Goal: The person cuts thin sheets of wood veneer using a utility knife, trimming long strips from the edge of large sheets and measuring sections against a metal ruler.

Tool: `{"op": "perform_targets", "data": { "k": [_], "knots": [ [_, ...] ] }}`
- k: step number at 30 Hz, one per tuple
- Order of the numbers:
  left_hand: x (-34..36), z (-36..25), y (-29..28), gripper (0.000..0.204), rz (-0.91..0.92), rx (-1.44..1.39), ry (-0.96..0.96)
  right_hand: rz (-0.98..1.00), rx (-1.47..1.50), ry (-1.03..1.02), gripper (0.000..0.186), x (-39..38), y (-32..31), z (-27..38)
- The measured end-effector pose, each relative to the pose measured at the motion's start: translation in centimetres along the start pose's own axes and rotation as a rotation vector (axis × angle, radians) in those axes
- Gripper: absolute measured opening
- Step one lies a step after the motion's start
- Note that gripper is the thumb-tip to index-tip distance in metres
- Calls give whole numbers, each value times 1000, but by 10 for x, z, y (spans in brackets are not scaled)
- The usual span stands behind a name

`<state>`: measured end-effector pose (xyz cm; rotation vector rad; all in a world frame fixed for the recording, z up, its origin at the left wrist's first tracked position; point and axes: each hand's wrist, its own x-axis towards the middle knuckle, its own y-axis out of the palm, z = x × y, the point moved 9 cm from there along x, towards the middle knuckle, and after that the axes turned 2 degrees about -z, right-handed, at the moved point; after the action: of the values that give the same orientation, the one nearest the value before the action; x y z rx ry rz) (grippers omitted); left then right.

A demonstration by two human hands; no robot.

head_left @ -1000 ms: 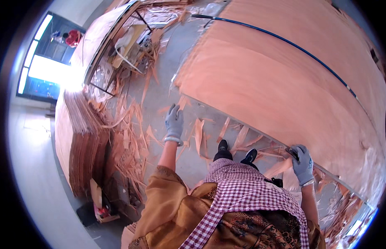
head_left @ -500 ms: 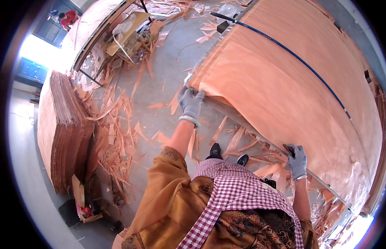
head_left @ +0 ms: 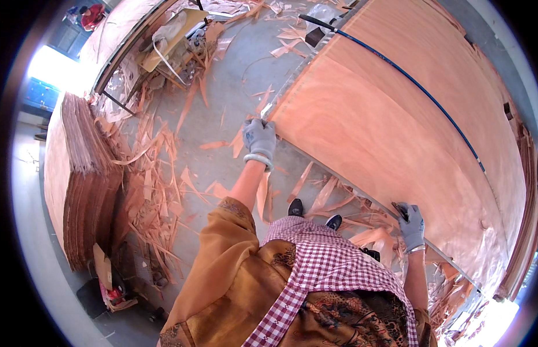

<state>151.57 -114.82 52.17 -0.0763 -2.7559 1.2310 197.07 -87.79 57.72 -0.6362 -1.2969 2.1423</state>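
Note:
A wide, thin orange-brown wood veneer sheet (head_left: 361, 115) lies over the large table on my right. My left hand (head_left: 259, 139), in a grey glove, is at the sheet's near-left corner with its fingers closed on the edge; the fingertips are partly hidden. Farther right along the same edge, my right hand (head_left: 412, 226), also gloved, is closed around a small dark tool (head_left: 401, 209) whose kind I cannot make out. A long, thin blue rod (head_left: 413, 79) with a black handle lies across the sheet, beyond both hands.
Torn veneer strips (head_left: 156, 191) litter the grey floor. At left stands a tall veneer stack (head_left: 90, 208), with an open carton (head_left: 110, 283) near its foot. A metal-framed table (head_left: 127, 49) holds more sheets at the far left, where another person (head_left: 93, 17) in red bends over.
The raised near edge of the veneer sheet has come down flat along the table edge. My left hand has shifted slightly left and down; my right hand stays nearly in place.

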Motion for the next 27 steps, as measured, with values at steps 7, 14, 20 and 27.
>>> {"op": "perform_targets", "data": {
  "k": [7,14,20,27],
  "knots": [
    [3,-3,-3,21,-7,19,1,41,4,8,36,2,-4,14],
    [0,-18,-19,21,-72,17,182,95,134,-167,23,41,-11,59],
    [-56,-79,-33,34,-78,266,688,373,165,-268,21,125,48,170],
    [-53,-58,-18,37,-27,294,624,418,-330,-501,24,191,127,304]
  ]
}}
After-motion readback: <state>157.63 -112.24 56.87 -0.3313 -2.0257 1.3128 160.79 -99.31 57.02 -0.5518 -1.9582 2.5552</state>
